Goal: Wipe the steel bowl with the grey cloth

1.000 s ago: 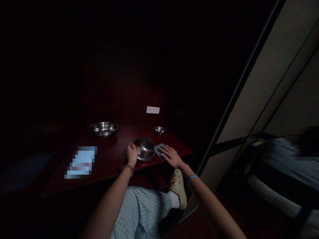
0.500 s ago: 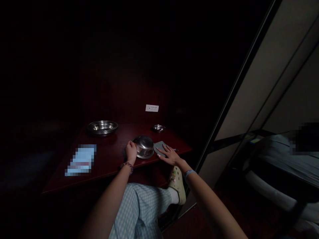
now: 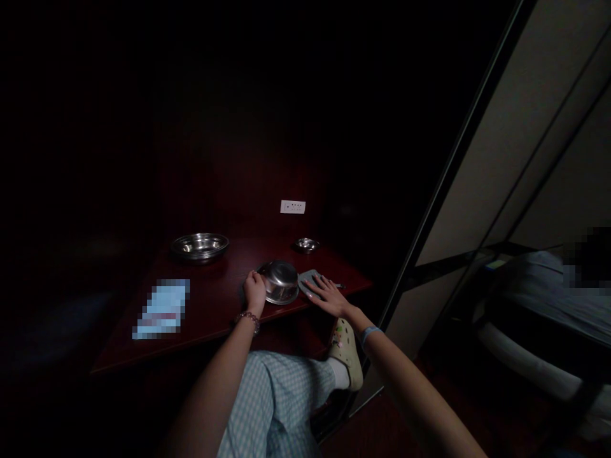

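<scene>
Our left hand (image 3: 253,292) curls closed against an upturned steel bowl (image 3: 280,281) on the dark red worktop (image 3: 210,312); just right of the bowl, our right hand (image 3: 333,298) lies open, fingers spread, on a grey cloth (image 3: 309,282); a wide steel dish (image 3: 199,246) sits beyond the bowl

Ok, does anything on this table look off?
Yes: the steel bowl beside the left hand appears upside down, rim down on the dark red table, unlike the upright wide steel dish behind it.
</scene>
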